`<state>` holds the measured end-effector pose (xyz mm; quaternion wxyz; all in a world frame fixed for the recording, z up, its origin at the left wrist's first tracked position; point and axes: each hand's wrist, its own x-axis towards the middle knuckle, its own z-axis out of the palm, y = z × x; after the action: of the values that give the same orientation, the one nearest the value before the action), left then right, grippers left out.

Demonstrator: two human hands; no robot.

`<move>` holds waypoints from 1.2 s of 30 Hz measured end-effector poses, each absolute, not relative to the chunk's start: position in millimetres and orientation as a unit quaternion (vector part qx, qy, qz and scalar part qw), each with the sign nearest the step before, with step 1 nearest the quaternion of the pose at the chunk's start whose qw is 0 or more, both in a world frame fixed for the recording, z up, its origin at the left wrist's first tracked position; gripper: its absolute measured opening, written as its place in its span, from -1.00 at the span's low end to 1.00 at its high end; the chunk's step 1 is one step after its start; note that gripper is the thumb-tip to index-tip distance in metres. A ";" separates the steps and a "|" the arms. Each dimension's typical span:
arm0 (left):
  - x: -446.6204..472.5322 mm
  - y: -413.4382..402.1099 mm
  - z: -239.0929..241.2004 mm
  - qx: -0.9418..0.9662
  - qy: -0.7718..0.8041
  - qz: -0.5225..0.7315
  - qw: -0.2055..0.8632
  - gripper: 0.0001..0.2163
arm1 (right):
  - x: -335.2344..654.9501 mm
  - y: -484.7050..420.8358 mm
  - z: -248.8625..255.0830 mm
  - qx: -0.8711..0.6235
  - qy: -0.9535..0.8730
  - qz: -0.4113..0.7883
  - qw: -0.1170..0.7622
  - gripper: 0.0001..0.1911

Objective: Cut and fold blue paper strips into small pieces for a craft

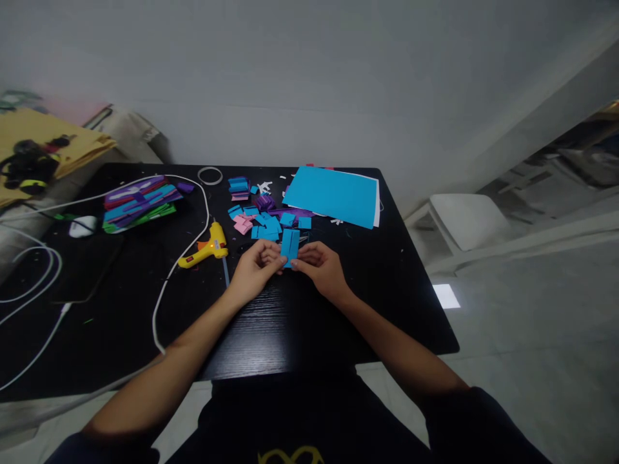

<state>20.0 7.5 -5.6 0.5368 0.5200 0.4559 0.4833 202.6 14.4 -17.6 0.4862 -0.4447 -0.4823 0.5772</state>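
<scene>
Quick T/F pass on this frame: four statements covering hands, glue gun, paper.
1. The left hand and right hand both pinch a folded blue paper piece. True.
2. The glue gun lies right of both hands. False: it lies on the black table, left of the left hand.
3. A large blue sheet lies beyond the hands, toward the far right. True.
4. The glue gun is red. False: it is yellow.

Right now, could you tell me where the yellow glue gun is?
In the head view the glue gun lies on the black table, just left of the left hand, beside the white cable.
</scene>
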 end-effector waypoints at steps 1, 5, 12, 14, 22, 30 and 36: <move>20.0 7.3 -6.0 0.517 0.451 0.489 0.539 -0.69 | 202.7 14.5 -17.4 -0.446 -0.478 0.578 0.488 -0.63; 18.4 6.0 -7.0 0.539 0.441 0.488 0.525 -0.71 | 202.7 15.0 -16.7 -0.447 -0.466 0.581 0.496 -0.67; 15.8 5.3 -5.4 0.575 0.458 0.470 0.488 -0.77 | 203.4 16.9 -17.6 -0.432 -0.486 0.580 0.491 -0.67; 15.6 5.8 -4.2 0.572 0.456 0.469 0.496 -0.77 | 204.0 17.1 -17.8 -0.426 -0.491 0.581 0.489 -0.68; 13.6 6.9 1.8 0.582 0.447 0.453 0.507 -0.89 | 204.8 16.4 -16.8 -0.419 -0.484 0.593 0.488 -0.80; 10.6 7.8 2.8 0.613 0.451 0.442 0.475 -0.88 | 207.4 14.9 -8.8 -0.438 -0.512 0.563 0.479 -0.92; 9.4 4.7 8.8 0.669 0.442 0.425 0.420 -0.85 | 205.2 13.2 -9.5 -0.437 -0.511 0.559 0.485 -0.84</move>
<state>9.4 4.7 8.8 0.4196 0.6693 0.4423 0.4246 205.2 13.2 -9.5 0.4850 -0.4369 -0.5110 0.5593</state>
